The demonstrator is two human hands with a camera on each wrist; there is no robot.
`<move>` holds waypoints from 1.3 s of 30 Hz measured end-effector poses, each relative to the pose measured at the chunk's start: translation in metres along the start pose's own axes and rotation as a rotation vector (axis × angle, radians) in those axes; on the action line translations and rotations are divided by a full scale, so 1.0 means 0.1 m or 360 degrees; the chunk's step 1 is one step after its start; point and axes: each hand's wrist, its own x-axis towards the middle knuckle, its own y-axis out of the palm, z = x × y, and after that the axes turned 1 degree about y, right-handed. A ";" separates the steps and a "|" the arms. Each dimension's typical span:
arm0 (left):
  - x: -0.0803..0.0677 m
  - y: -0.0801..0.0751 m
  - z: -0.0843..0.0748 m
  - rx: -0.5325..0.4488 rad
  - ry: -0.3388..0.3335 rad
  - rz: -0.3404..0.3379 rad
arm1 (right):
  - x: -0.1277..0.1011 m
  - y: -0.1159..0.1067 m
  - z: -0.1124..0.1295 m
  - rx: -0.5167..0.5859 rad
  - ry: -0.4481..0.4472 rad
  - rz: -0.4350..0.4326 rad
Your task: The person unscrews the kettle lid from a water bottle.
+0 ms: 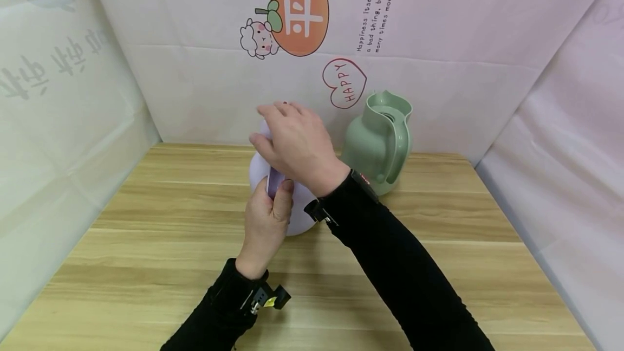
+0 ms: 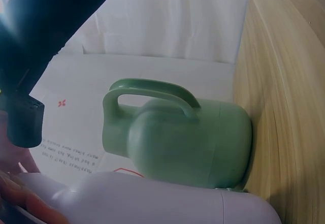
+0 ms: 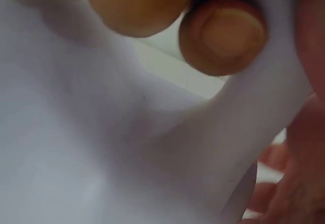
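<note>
A lavender jug (image 1: 257, 171) stands on the wooden table (image 1: 146, 264) near the middle. My left hand (image 1: 267, 215) grips its handle from the near side, thumb up along it. My right hand (image 1: 292, 142) lies over the jug's top with its fingers curled down around it, hiding the lid. The left wrist view shows the lavender jug (image 2: 167, 203) low in the frame. In the right wrist view the jug's wall and handle (image 3: 101, 148) fill the frame, with a fingertip (image 3: 223, 36) against the handle.
A green jug (image 1: 377, 142) with a large handle stands just right of and behind the lavender one, also seen as the green jug (image 2: 188, 137) in the left wrist view. Printed backdrop sheets close the back and both sides.
</note>
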 end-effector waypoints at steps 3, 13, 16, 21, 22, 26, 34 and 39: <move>0.00 0.00 0.00 -0.0007 0.0018 -0.0003 | 0.00 0.02 0.04 -0.0155 0.0160 0.0060; 0.01 0.01 0.00 0.0016 0.0036 0.0002 | 0.00 0.02 0.02 -0.0158 0.0193 0.0123; 0.01 0.02 0.00 0.0018 0.0030 0.0003 | 0.01 0.02 0.00 -0.0146 0.0154 0.0125; 0.01 0.02 -0.01 0.0030 0.0030 -0.0002 | 0.02 0.01 -0.01 -0.0105 0.0093 0.0130; 0.01 0.02 -0.01 0.0031 0.0029 -0.0003 | 0.02 0.01 -0.02 -0.0092 0.0080 0.0130; 0.00 0.02 -0.02 0.0022 0.0020 0.0003 | 0.02 0.02 -0.02 -0.0045 0.0051 0.0118; -0.01 0.01 -0.02 0.0001 0.0002 0.0013 | 0.03 0.02 -0.02 -0.0018 0.0044 0.0115; 0.00 0.01 -0.01 -0.0005 0.0009 0.0011 | 0.04 0.03 -0.03 -0.0005 0.0029 0.0089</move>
